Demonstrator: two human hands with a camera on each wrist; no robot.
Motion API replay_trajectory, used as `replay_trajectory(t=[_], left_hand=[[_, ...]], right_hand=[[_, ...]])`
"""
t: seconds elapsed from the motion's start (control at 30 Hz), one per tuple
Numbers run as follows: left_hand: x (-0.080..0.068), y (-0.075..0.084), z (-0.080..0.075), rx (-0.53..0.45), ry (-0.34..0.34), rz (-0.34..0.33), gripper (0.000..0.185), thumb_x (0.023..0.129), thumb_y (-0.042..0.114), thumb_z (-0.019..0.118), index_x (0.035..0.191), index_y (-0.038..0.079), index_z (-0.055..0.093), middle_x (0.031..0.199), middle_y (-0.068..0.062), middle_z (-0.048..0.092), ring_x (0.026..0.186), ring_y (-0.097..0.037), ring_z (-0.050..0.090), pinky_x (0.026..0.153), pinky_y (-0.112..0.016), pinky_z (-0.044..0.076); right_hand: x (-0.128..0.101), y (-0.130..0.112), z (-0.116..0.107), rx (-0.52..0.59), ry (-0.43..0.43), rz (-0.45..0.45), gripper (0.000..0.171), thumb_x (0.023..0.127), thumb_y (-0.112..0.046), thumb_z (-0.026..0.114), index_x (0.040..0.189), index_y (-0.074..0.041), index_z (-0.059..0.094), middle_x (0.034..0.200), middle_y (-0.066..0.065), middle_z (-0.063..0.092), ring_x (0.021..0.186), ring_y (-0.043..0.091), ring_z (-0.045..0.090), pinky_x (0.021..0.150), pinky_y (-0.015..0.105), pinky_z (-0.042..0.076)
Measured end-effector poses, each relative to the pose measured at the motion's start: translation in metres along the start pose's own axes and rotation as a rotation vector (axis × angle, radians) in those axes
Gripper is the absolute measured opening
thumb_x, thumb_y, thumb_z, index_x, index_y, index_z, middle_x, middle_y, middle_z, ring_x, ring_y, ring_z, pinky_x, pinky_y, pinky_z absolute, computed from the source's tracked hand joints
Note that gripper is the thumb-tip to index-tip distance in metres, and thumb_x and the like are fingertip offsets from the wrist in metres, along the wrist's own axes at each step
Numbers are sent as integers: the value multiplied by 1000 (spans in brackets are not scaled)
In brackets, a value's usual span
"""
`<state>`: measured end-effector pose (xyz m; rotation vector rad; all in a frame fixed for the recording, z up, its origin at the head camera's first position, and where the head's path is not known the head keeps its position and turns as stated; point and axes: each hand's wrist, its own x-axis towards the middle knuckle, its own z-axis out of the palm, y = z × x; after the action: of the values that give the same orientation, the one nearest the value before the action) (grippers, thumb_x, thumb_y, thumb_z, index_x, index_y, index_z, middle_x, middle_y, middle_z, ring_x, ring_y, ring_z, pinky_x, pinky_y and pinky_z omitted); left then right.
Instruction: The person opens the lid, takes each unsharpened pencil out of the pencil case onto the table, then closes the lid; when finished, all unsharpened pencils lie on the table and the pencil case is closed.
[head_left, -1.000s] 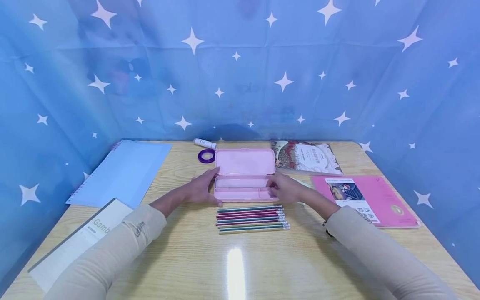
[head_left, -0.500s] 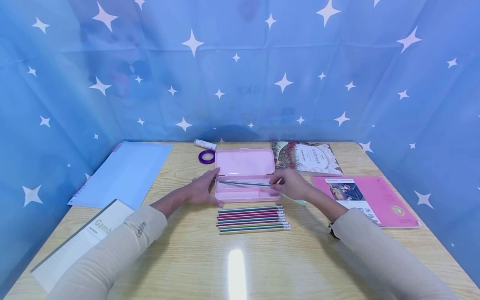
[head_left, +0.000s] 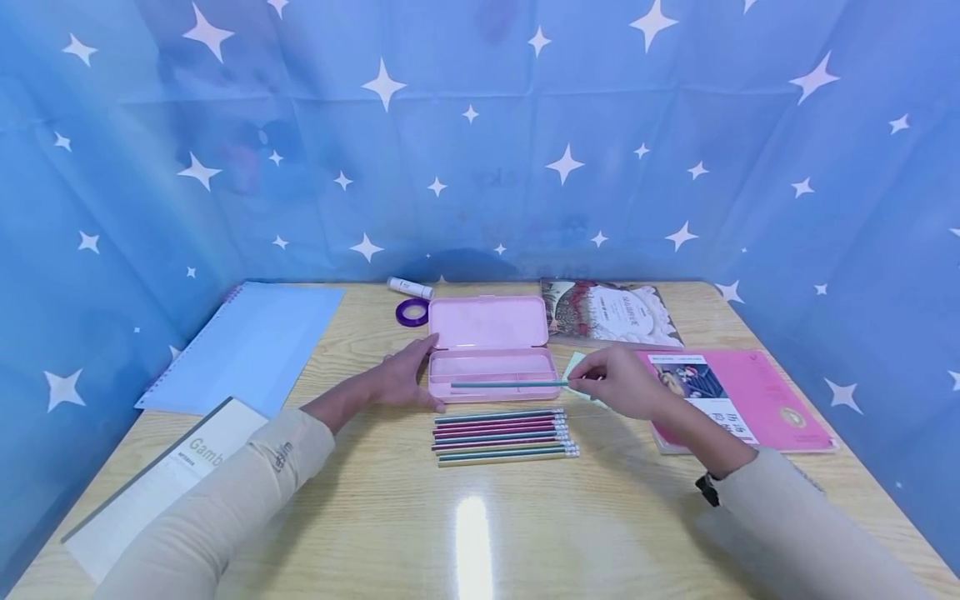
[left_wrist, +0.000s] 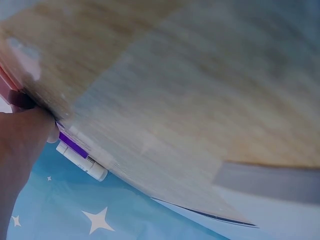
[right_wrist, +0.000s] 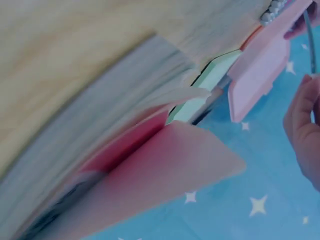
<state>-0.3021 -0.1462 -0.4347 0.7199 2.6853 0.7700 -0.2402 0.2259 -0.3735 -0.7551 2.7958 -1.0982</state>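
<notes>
A pink pencil case (head_left: 495,322) lies open, its lid tipped back and its tray divided into compartments. My left hand (head_left: 401,377) holds the case's left end, thumb at the front corner and fingers towards the hinge; in the left wrist view the thumb (left_wrist: 20,142) shows beside the pink edge. My right hand (head_left: 618,382) pinches a teal pencil (head_left: 506,384) by its right end. That pencil lies level across the front part of the tray in the head view. Several pencils (head_left: 498,437) lie in a row in front of the case, eraser ends to the right.
Behind the case are a purple tape roll (head_left: 412,312) and a white glue stick (head_left: 410,287). On the left lie a blue spiral notebook (head_left: 247,342) and a white notebook (head_left: 165,475). A patterned book (head_left: 615,312), pink folder (head_left: 787,400) and pale green pad (head_left: 574,363) lie right.
My right hand came up out of the tray with the teal pencil, then moved right and towards the front, drawing the pencil along. The left hand has stayed at the case.
</notes>
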Motion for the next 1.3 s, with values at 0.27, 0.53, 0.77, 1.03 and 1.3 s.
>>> replay_trajectory(t=[0.27,0.53,0.77,1.03,1.3], left_hand=[[0,0,0,-22,0,18,133,68,58,85,159,6,3,161,-16,22,149,-33,17,117,-63,9],[-1,-2,-1,-28,2,14,133,68,58,85,159,7,2,163,-15,17,150,-33,13,118,-61,7],[0,-2,-1,-19,7,18,132,68,58,85,159,6,4,159,-16,25,149,-34,18,114,-69,6],[1,-2,-1,-37,5,30,133,68,56,86,159,5,3,158,-17,27,148,-34,20,118,-62,9],[0,0,-1,-7,-7,4,133,68,61,83,160,8,3,161,-15,22,150,-34,15,113,-70,6]], right_hand=[[-36,-9,-3,117,-72,78,10,93,-9,69,96,-2,76,86,11,70,68,15,60,58,26,52],[-56,-14,11,211,-168,5,7,92,-9,70,94,-4,75,86,10,70,65,8,56,57,25,53],[-60,-14,23,51,-185,-33,6,89,-6,72,90,-11,74,83,-6,69,74,4,58,64,22,52],[-58,-15,32,-30,-196,-43,9,86,-4,74,86,-12,73,80,-11,66,71,1,57,65,21,53],[-58,-15,36,-34,-170,-25,9,84,-4,77,83,-11,72,76,-10,65,69,1,56,63,20,53]])
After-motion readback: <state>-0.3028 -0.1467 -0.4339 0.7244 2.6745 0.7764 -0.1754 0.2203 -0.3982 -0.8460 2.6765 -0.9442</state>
